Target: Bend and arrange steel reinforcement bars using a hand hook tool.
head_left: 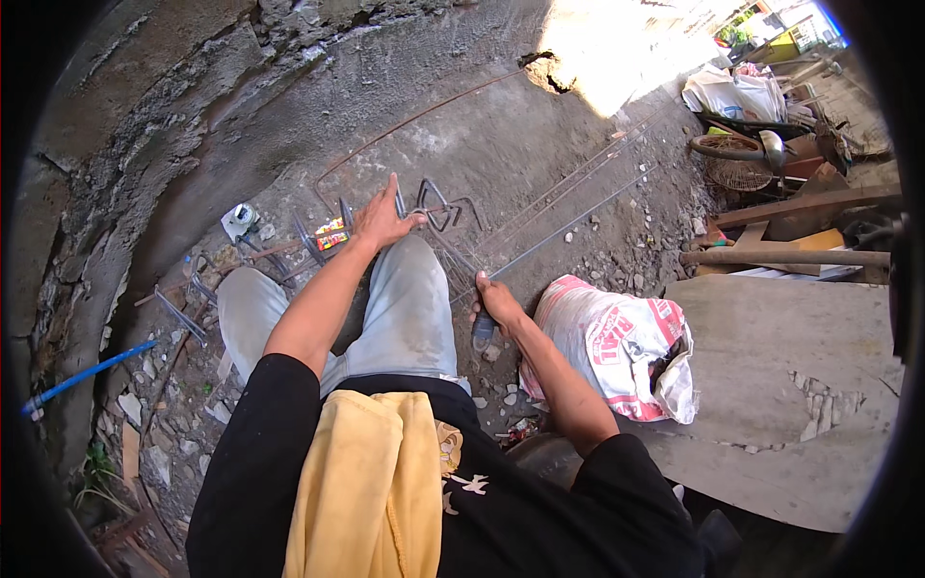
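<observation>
We are bending wire on the ground at the middle of the frame. Our left hand (pixel 383 220) is spread, pressing the bent wire (pixel 438 207) down. Our right hand (pixel 494 303) grips a tool handle (pixel 482 330) tight. Next, we think, comes a firm pull.

Ahead of your left hand (pixel 383 220), bent rebar stirrups (pixel 445 205) crowd the ground, and long straight rebars (pixel 568 207) run diagonally from your right hand (pixel 496 301) toward the sunlit patch. Beyond them the bare concrete floor (pixel 482 135) lies open. To your right, a pink-and-white sack (pixel 617 347) sits just beside your forearm. To your left, more stirrups (pixel 193 289) and rubble, possibly loose stones, fill the strip beneath the curved concrete wall (pixel 145 125).
</observation>
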Tool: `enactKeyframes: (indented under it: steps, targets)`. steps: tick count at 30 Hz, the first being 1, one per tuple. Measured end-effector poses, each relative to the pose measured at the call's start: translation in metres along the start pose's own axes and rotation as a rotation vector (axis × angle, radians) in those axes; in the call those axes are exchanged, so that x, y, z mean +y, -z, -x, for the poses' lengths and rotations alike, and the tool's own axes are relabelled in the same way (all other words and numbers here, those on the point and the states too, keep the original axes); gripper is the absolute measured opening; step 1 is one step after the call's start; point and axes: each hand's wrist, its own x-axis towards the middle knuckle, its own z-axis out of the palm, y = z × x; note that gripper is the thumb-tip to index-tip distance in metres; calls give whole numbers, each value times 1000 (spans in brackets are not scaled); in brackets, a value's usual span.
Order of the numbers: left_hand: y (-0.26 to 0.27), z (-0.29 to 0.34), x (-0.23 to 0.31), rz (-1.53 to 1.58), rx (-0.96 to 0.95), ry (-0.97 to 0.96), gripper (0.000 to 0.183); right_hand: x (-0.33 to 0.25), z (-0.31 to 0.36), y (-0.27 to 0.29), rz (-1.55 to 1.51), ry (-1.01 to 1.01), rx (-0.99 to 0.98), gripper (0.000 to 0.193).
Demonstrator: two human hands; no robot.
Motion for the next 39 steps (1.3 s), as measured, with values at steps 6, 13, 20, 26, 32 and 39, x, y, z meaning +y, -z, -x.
enactKeyframes:
  steps: [6,13,20,26,32,39]
  targets:
    - [9,0,7,29,-152,58,117,-31,2,23,339,211,158,51]
    - [15,-5,21,2,-203,166,110,-41,10,6,528,271,254,51]
    - [11,-12,29,-8,-220,153,108,-13,9,-7,307,218,249,51]
    - [9,-11,16,-12,-233,157,108,-10,-10,14,272,417,551,46]
    - [22,42,-27,16,298,-204,92,-18,-73,12,-445,259,115,35]
    - [130,167,-174,706,955,425,31,-34,-136,-2,137,574,254,47]
